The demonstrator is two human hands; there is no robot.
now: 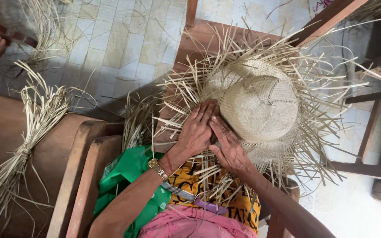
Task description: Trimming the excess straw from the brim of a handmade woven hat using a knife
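While both hands are pressed flat against its near brim, the half-woven straw hat [259, 108] is seen right of frame centre, crown up and to the right of them. Left hand [196, 130] and right hand [228, 145] touch, fingers spread on strands, nothing clenched.

Soft, even daylight, brightest on the tiled floor [124, 39] at top; faint shadows, sharp centre, slight wide-angle stretch at edges.
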